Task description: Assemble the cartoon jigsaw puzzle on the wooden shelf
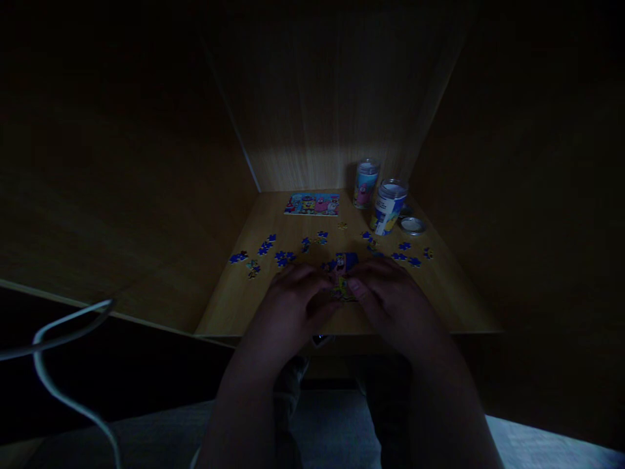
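A partly joined jigsaw puzzle section (347,259), with cartoon figures in blue, pink and yellow, is near the desk's front edge. My left hand (297,296) is at its left side, fingers curled and closed on that edge. From the right, my right hand (385,293) grips the section, its thumb over the lower right part. Fingers and dim light hide the exact pieces pinched. Just beyond my hands lie loose blue-and-yellow puzzle pieces (284,258), with more pieces (405,246) to the right.
A colourful cartoon picture card (312,204) lies at the back. Two clear-topped printed canisters, one farther back (366,184) and one nearer (388,208), stand at the back right beside a round metal lid (413,225). Wooden panels enclose the desk (229,312). A white cable (58,391) hangs at left.
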`<state>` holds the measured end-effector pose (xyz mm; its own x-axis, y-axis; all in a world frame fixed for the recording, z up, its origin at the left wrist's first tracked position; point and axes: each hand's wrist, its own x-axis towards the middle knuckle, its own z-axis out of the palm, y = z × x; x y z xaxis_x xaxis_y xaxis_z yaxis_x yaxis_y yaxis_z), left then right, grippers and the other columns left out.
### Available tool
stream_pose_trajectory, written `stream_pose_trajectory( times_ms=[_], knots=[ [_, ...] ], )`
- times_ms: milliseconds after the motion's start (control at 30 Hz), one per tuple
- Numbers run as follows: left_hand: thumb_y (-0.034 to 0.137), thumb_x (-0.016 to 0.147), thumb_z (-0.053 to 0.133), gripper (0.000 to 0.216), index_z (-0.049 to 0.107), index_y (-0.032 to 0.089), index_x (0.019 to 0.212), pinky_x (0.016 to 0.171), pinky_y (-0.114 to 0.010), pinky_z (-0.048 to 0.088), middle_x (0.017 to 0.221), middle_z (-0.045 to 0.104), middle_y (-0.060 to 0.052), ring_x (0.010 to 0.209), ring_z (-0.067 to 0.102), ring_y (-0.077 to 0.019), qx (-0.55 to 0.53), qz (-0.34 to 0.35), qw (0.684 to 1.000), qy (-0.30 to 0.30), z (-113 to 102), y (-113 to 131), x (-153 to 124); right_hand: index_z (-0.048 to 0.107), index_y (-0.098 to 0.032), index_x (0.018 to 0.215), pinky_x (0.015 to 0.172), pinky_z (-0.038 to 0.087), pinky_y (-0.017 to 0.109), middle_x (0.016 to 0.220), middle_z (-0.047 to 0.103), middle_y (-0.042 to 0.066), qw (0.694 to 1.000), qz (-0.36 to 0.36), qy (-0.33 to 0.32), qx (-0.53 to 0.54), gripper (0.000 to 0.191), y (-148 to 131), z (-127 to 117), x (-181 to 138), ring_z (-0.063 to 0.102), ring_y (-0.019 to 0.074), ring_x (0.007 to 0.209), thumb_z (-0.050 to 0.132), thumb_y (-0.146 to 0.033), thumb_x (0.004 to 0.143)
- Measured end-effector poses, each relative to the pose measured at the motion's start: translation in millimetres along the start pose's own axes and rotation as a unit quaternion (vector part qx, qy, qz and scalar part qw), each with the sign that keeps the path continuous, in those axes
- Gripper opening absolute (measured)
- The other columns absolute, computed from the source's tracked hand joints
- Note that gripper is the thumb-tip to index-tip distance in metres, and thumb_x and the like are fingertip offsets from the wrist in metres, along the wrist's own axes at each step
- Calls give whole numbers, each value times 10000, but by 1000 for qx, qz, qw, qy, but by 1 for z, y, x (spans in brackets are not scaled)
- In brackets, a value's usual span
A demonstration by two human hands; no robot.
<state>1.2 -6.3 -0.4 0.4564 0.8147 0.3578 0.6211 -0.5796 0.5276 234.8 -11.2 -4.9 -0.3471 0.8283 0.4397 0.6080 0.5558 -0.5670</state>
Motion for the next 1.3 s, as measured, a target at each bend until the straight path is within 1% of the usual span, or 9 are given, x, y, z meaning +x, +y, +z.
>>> stream_pose_trajectory(
  times_ms=[167, 367, 467, 533, 667, 833, 1000, 1133, 1300],
  knots=[
    [199, 971, 844, 147, 789, 276, 1083, 975, -449, 561, 1124, 784, -21, 1079, 726, -250, 0, 9, 1000, 2, 1, 2, 2, 779, -270, 1086, 1009, 523, 459, 1120, 821, 36, 1000, 5, -7, -6, 329, -1, -1, 1, 727, 244, 1075, 486, -396, 1169],
    [206, 993, 820, 127, 799, 269, 1102, 965, -441, 555, 1107, 789, -21, 1057, 718, -242, 10, 22, 1000, 3, 2, 0, 2, 783, -269, 1105, 1016, 515, 462, 1137, 822, 38, 1000, 0, -3, -2, 333, 1, 0, 0, 728, 239, 1077, 484, -401, 1172],
    [238, 1053, 747, 83, 794, 259, 1118, 971, -451, 548, 1111, 787, -29, 1053, 708, -239, 23, 27, 999, -2, 1, 1, 2, 784, -263, 1106, 1026, 516, 474, 1134, 822, 43, 1000, 2, -7, -4, 344, 0, 0, 0, 723, 243, 1078, 478, -406, 1174],
    [240, 1093, 682, 116, 783, 251, 1148, 984, -460, 545, 1145, 788, -41, 1076, 702, -243, 34, 27, 999, -9, 1, 2, 2, 783, -258, 1101, 1032, 520, 482, 1131, 820, 46, 1000, 4, -10, -4, 352, -1, -1, 0, 720, 247, 1079, 475, -412, 1174],
    [206, 1104, 646, 130, 765, 236, 1145, 987, -478, 550, 1145, 783, -53, 1079, 692, -256, 62, 24, 998, -14, 1, 5, 3, 784, -259, 1093, 1029, 533, 488, 1132, 817, 51, 1000, 10, -7, -1, 351, -2, -1, 1, 719, 254, 1085, 481, -419, 1171],
    [204, 1115, 623, 115, 737, 221, 1119, 943, -458, 558, 1095, 771, -52, 1025, 690, -252, 95, 29, 995, 20, -3, 5, 2, 783, -268, 1089, 1040, 533, 481, 1148, 824, 42, 1000, 10, -10, -1, 347, -1, -1, 1, 732, 246, 1093, 479, -414, 1172],
    [218, 1107, 640, 103, 740, 218, 1084, 916, -446, 553, 1055, 767, -57, 1009, 690, -269, 164, 9, 986, 42, -11, 2, -3, 780, -268, 1076, 1053, 521, 480, 1149, 828, 40, 1000, 1, -5, 2, 376, 0, -1, 1, 738, 239, 1103, 459, -432, 1181],
    [212, 1094, 659, 96, 753, 223, 1088, 906, -453, 551, 1055, 778, -54, 1013, 697, -280, 177, 19, 984, 19, -13, 3, -7, 778, -263, 1079, 1064, 518, 481, 1150, 828, 40, 1000, 3, 0, 6, 366, -1, -1, 1, 736, 235, 1105, 465, -424, 1181],
    [182, 1046, 735, 82, 770, 255, 1030, 912, -409, 559, 1046, 784, -23, 997, 718, -235, 101, 26, 994, -40, -20, 7, -9, 776, -265, 1090, 1059, 519, 487, 1129, 829, 48, 1000, 3, -1, -2, 356, -2, -1, 1, 738, 244, 1097, 466, -416, 1179]
  ],
)
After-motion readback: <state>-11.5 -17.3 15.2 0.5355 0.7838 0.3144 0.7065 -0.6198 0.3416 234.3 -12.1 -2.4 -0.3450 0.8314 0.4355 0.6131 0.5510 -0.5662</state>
